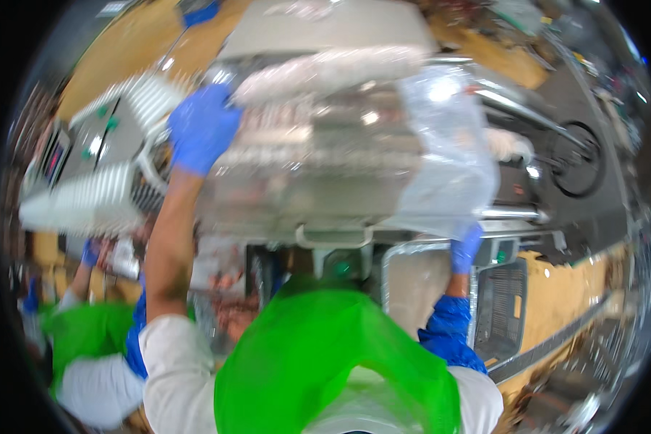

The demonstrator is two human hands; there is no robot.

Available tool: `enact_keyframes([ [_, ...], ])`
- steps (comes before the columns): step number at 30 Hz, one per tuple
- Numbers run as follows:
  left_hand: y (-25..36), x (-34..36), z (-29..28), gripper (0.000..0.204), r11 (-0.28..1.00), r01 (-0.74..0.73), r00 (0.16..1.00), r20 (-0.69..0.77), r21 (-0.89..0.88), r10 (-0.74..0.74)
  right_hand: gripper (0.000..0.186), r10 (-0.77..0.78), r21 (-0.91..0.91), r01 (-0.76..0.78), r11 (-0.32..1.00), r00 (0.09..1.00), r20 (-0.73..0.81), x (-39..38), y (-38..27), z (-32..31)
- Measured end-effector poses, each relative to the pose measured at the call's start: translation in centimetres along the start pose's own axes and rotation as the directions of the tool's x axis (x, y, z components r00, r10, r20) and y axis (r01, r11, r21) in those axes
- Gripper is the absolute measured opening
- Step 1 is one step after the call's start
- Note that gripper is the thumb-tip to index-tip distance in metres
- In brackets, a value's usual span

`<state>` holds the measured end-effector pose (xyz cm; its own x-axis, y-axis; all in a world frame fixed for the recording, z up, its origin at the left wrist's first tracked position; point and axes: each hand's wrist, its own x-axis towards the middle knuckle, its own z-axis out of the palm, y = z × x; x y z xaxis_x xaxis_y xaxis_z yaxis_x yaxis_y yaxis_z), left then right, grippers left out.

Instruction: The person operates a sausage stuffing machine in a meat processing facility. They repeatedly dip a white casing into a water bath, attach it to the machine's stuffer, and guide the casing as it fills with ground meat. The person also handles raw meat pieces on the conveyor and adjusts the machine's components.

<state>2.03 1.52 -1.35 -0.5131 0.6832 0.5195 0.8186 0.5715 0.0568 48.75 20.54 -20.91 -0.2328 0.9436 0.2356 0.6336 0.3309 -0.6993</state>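
Observation:
My left hand [204,132], in a blue glove, reaches to the upper left corner of a steel machine with a see-through cover [289,188]. Its fingers look curled, but blur hides what they grip. Just beside it, a long pale roll [333,72], apparently of meat, lies across the machine's far side. At the near right corner is my right hand [466,248], also gloved in blue. A crumpled clear plastic sheet [448,155] drapes down to it and covers its fingers. Pinkish pieces show dimly through the cover, which has a pale handle [334,244] along its near edge.
Light slatted crates [83,199] stand at the left, near a co-worker in a green apron [98,333]. Below the machine are a tray of reddish meat [231,315], a film-edged bin [414,282] and a grey crate [499,307]. A black handwheel [577,159] sits at the right.

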Motion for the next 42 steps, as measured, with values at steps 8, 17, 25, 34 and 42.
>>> enact_keyframes([
  [8,-0.1,-0.9,-0.7,0.021,1.000,0.010,0.999,-0.030,0.016,-0.009,0.021,-0.286,0.328,-0.470,0.819,0.161,0.945,-11.6,-7.8,8.8],
  [17,-0.1,-0.1,0.2,0.021,0.999,-0.048,0.999,-0.015,0.027,0.048,0.021,-0.120,0.247,-0.379,0.892,0.328,0.937,-12.6,-6.0,10.8],
  [25,1.0,-0.7,-1.2,0.013,0.998,-0.032,0.999,-0.021,-0.053,0.031,0.018,-0.352,0.472,-0.184,0.862,0.452,0.819,-4.0,-11.0,-3.9],
  [34,1.8,-0.2,-1.3,0.010,0.990,-0.129,0.988,-0.089,-0.050,0.124,0.033,-0.599,-0.001,0.606,0.795,0.785,-0.161,6.6,-19.5,-9.8],
  [42,4.7,1.3,0.5,0.011,0.972,-0.228,0.960,-0.180,-0.050,0.215,0.050,-0.772,-0.195,0.801,0.566,0.598,0.217,16.8,-23.0,-2.9],
])
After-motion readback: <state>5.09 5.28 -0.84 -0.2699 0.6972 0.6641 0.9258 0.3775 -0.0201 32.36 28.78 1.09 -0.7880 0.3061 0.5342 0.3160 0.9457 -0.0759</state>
